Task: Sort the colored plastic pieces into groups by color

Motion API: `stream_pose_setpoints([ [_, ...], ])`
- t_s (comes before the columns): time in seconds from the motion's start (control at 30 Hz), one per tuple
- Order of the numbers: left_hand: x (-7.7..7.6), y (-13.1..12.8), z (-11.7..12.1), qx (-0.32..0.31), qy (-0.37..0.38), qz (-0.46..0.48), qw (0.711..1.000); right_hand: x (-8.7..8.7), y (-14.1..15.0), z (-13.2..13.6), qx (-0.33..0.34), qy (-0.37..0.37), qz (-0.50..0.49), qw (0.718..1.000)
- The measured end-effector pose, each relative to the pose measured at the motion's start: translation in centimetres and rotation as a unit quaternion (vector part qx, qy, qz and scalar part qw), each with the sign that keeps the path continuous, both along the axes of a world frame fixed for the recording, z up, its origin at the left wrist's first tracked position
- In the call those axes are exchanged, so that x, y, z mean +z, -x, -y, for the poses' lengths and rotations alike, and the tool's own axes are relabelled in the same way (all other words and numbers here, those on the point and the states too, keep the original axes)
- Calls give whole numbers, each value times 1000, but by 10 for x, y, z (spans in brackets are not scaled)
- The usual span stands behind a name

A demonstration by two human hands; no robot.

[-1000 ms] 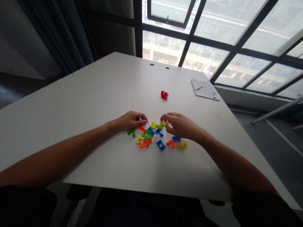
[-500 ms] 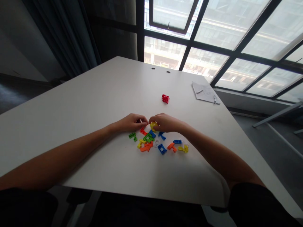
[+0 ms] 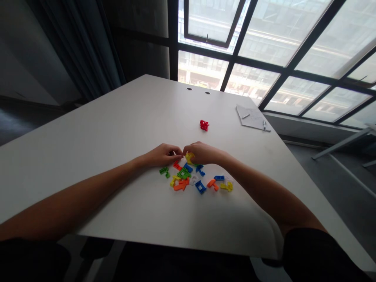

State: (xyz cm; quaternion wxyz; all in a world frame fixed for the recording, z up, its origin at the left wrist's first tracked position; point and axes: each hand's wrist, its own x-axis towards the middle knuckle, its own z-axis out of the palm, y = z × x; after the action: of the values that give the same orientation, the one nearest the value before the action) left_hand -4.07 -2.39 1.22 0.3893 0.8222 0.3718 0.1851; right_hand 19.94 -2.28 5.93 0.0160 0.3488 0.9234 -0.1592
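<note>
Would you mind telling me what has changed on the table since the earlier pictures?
The right hand has moved left, close to the left hand, its fingers now at yellow plastic; its grip is unclear. The left hand, red cluster and paper stayed put.

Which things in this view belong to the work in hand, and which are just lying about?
In use:
- right hand, at a yellow piece
- left hand, beside the pile
- coloured plastic pieces
- probably the red cluster, set apart

Lying about:
- paper
- pen on it
- pen-like item at its edge
</note>
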Motion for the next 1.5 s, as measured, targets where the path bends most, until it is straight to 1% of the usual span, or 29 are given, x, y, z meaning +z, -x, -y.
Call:
stream_pose_setpoints([
  [0.07, 0, 0, 0, 2, 0, 0, 1000, -3, 0, -5, -10, 1, -5, 1000],
  [0.13, 1, 0, 1, 4, 0, -5, 1000, -6, -3, -13, -35, -1, -9, 999],
  [0.23, 3, -1, 1, 8, -2, -14, 1000, -9, -16, -32, -97, -20, -3, 995],
  [0.3, 3, -1, 1, 11, -3, -16, 1000, -12, -34, -49, -155, -38, 4, 987],
  [0.37, 3, -2, 1, 14, -2, -16, 1000, -14, -56, -67, -221, -45, 0, 974],
  [0.43, 2, -2, 1, 14, -1, -16, 1000, -18, -81, -85, -293, -46, -17, 955],
  [0.5, 1, -2, 1, 10, -3, -16, 1000, -22, -103, -102, -357, -66, -24, 932],
  [0.6, -1, -1, 0, 8, -5, -18, 1000, -27, -123, -125, -411, -92, -17, 907],
  [0.7, -1, -1, 1, 7, -3, -15, 1000, -31, -130, -144, -439, -105, -15, 892],
  [0.87, 1, 0, 4, 2, 0, -14, 1000, -33, -131, -163, -463, -129, -19, 877],
  [0.97, 2, 0, 7, 2, 4, -16, 1000, -29, -133, -165, -470, -153, -20, 869],
  [1.03, 1, 1, 7, -1, 5, -12, 1000, -26, -135, -160, -462, -182, -28, 867],
  [1.1, 0, 1, 6, -1, 4, -11, 1000, -26, -136, -152, -435, -212, -36, 874],
  [1.13, -1, 1, 5, -1, 4, -12, 1000, -27, -135, -146, -413, -221, -36, 883],
  [1.2, -3, 0, 2, -1, 3, -14, 1000, -30, -134, -134, -366, -223, -18, 903],
  [1.27, -3, 0, 0, -3, 3, -15, 1000, -33, -132, -124, -333, -218, 8, 917],
  [1.37, -1, 0, -1, 1, 4, -13, 1000, -35, -131, -116, -324, -209, 27, 922],
  [1.5, 1, -1, 1, 8, 10, -6, 1000, -33, -125, -109, -325, -212, 9, 922],
])
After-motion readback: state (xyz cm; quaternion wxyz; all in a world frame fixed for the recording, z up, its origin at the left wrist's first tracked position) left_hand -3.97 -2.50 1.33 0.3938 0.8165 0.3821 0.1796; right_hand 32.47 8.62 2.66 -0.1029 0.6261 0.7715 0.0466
